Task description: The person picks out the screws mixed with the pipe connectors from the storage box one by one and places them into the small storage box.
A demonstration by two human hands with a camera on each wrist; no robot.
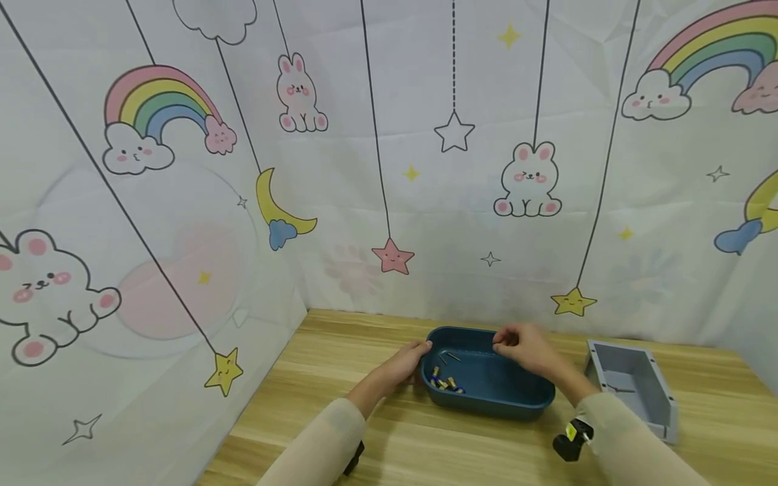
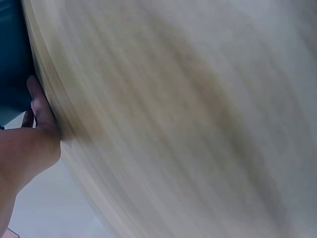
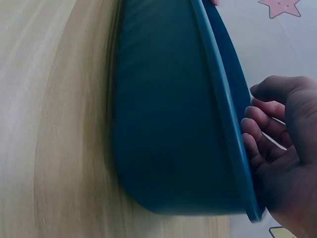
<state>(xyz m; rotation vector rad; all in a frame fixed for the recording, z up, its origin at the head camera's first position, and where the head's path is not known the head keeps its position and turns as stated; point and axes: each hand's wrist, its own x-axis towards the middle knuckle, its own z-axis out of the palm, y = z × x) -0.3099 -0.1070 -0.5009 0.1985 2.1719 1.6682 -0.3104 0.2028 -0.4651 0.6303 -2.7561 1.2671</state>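
Note:
A dark blue plastic bin stands on the wooden table. My left hand grips its left end, thumb at the rim and fingers against the outer wall. Several small brass-coloured pieces with blue parts lie in its near left corner. Behind them are thin metal pins, like screws. Over the bin's far right side hovers my right hand, its fingers loosely bent and the thumb close to the index finger. Nothing shows between those fingertips in the right wrist view, where the hand overlaps the bin's rim.
A grey open-topped box stands on the table to the right of the bin, with a thin metal piece inside. Behind the wooden table hangs a white cloth printed with stars, rabbits and rainbows.

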